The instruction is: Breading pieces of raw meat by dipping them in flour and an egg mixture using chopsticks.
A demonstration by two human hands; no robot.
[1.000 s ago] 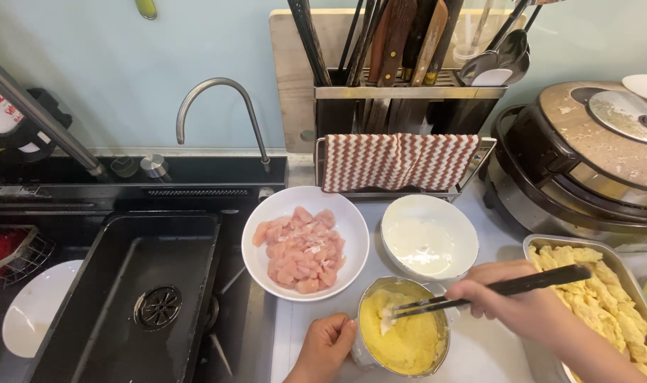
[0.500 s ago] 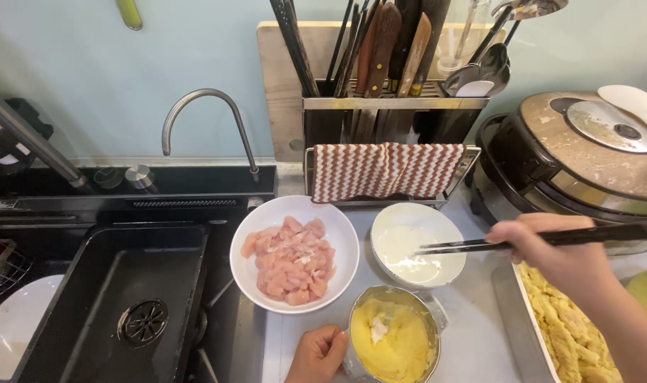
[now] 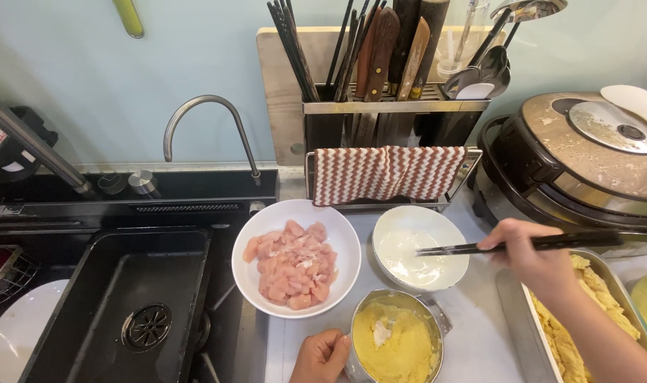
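Nearest me, my left hand (image 3: 322, 357) grips the rim of the steel cup (image 3: 396, 339) of yellow batter at 6 o'clock on the tabletop (image 3: 479, 333). A pale lump sits in the batter. At 4 o'clock a tray (image 3: 522, 333) holds battered strips. My right hand (image 3: 533, 259) is closed on dark chopsticks (image 3: 479, 247), above the tray's near corner at 3 o'clock; their tips reach over the white bowl (image 3: 421, 247) of white coating, just beyond the cup. At 9 o'clock from that bowl, a larger bowl (image 3: 296, 257) holds raw pink meat. Further left lies the black sink (image 3: 125, 305). Beyond stand the striped cloth (image 3: 387, 173), the knife rack (image 3: 394, 106), the tap (image 3: 208, 128) and, at 2 o'clock, a cooker (image 3: 586, 156).
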